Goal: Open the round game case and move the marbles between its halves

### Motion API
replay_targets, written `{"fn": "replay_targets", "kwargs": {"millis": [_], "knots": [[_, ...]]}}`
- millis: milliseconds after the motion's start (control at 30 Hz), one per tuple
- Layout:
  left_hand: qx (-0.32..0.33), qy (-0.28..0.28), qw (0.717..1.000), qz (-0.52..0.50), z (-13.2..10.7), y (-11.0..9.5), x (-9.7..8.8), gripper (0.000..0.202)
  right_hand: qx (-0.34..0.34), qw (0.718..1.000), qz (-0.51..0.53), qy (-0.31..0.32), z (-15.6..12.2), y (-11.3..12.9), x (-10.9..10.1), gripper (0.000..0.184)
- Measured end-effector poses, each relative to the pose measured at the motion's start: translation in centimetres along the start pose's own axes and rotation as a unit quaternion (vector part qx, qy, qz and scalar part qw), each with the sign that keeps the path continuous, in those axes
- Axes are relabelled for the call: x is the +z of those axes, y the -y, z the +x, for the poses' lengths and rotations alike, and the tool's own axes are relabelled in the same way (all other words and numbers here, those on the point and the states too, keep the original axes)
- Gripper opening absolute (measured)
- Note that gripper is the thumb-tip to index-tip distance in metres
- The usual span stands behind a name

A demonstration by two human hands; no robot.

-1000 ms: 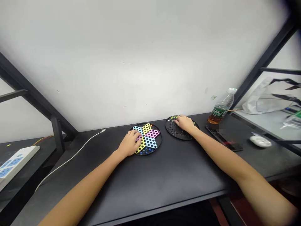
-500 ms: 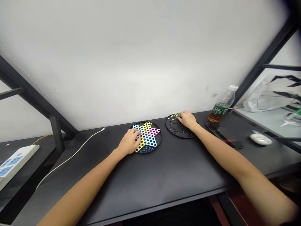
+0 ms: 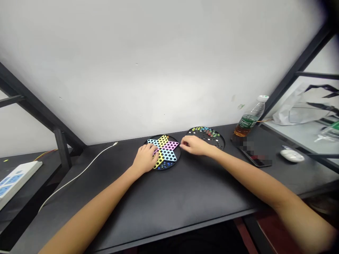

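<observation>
A round black board with a star in yellow, blue and pink (image 3: 166, 150) lies on the black desk (image 3: 169, 197). My left hand (image 3: 145, 158) rests on its left rim, fingers curled over the edge. To the right lies a second round black tray (image 3: 209, 137) with several coloured marbles along its far side. My right hand (image 3: 193, 145) hovers between the two boards, next to the star board's right edge, fingers pinched together; what they hold is too small to make out.
A drink bottle (image 3: 250, 120) stands right of the tray, with a dark phone (image 3: 251, 153) and a white mouse (image 3: 291, 155) beyond. A white cable (image 3: 79, 173) runs across the left. A power strip (image 3: 13, 178) lies at far left. Black frame posts stand either side.
My right hand left the far rim of the marble tray and moved left toward the star board. The marbles on the tray now show. My left hand stayed put.
</observation>
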State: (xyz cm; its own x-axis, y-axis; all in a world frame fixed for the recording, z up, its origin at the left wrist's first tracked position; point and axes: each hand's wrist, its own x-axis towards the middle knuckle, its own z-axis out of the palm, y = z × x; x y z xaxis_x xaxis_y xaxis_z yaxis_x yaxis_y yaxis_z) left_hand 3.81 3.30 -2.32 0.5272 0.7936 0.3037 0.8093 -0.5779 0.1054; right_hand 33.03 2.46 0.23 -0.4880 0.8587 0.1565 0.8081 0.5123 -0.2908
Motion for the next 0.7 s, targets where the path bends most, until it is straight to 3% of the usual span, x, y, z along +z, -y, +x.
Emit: {"fn": "replay_targets", "kwargs": {"millis": [100,200,433,700], "knots": [[-0.019,-0.008,0.998,0.052,-0.2,-0.6,-0.1,0.026,-0.122,0.992,0.007,0.041,-0.8,4.6,1.3,0.021],[-0.032,-0.005,0.995,0.098,-0.4,-1.1,-0.5,0.030,-0.150,0.987,-0.053,0.034,-1.4,6.3,2.4,0.024],[-0.039,-0.016,0.989,0.143,-0.2,-1.0,-1.4,0.032,-0.121,0.990,-0.067,0.000,-1.0,3.0,2.4,0.025],[0.025,-0.012,0.999,0.019,-0.1,-0.4,-0.8,0.024,-0.070,0.997,0.025,-0.020,-0.6,1.1,2.4,0.023]]}}
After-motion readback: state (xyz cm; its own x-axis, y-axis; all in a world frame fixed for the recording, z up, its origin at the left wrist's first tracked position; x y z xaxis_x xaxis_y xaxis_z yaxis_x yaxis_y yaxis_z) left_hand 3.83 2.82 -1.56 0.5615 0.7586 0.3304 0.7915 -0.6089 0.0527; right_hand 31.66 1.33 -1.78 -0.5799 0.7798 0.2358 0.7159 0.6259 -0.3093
